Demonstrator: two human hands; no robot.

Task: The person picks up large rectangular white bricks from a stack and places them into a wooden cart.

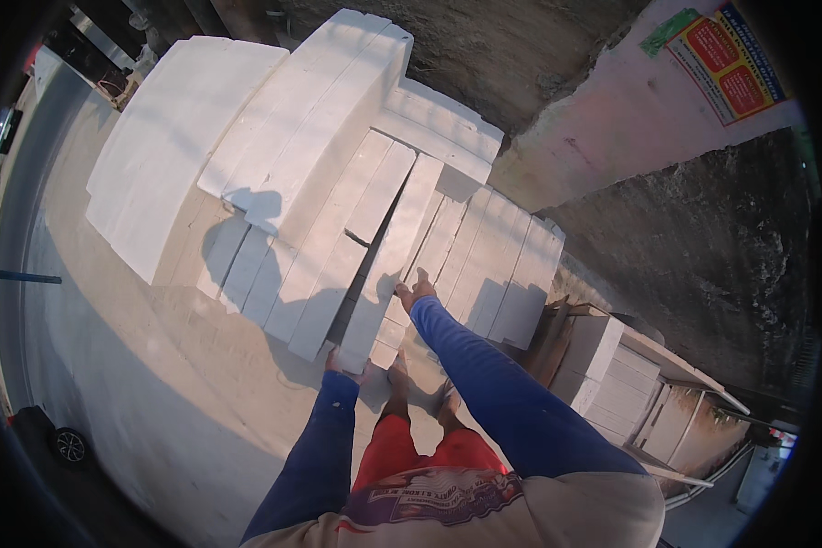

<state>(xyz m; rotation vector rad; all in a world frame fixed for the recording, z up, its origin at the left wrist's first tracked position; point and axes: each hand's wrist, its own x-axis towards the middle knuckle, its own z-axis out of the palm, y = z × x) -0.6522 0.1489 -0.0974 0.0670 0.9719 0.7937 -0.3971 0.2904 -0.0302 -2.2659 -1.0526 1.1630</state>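
Observation:
A long white block (390, 251), like lightweight concrete, lies at a slant on a layer of similar blocks, with a dark gap along its left side. At its near end my left hand (344, 364) is closed round the lower edge, the fingers partly hidden by the block. My right hand (415, 288) grips the block's right edge about halfway along, with one digit raised. Just left of the gap rest more flat white blocks (324, 251). To the right, a row of white blocks (470, 251) lies side by side.
Higher stacks of white blocks (320, 82) rise at the far left. A rough dark wall (694, 247) and a pinkish panel with a poster (603, 128) stand at the right. Nearer right is a framed cart (676, 374) carrying blocks. My bare feet (398, 373) stand beside the stack.

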